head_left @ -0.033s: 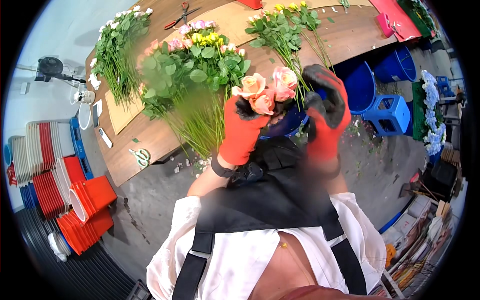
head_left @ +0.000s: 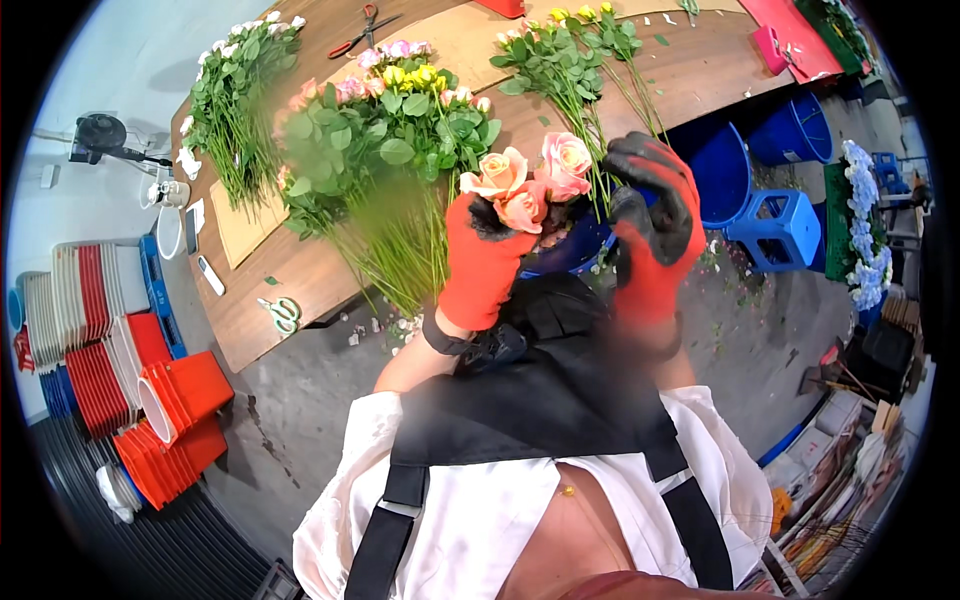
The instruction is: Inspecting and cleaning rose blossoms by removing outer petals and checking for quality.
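Note:
Three peach-pink roses (head_left: 498,176) are bunched in front of me, blooms upward, with my left hand (head_left: 485,255) closed around them just below the heads. Their stems are hidden by the glove and by my black apron (head_left: 530,390). To their right my right hand (head_left: 658,225) is raised, its fingers curled but apart from the thumb, with nothing visible between them. Both hands wear red gloves with black-coated palms and fingers. Just beyond the left hand, a large heap of leafy roses (head_left: 395,150) in pink and yellow lies on the wooden table (head_left: 245,325).
More roses (head_left: 560,70) lie at the table's far middle, and white ones (head_left: 240,110) at the left. Red-handled scissors (head_left: 365,30) and pale green scissors (head_left: 283,315) rest on the table. Blue buckets (head_left: 720,175) and a blue stool (head_left: 775,230) stand right. Orange bins (head_left: 185,395) are stacked left.
The held roses have shifted very slightly to the left. The right hand's fingers have moved only a little.

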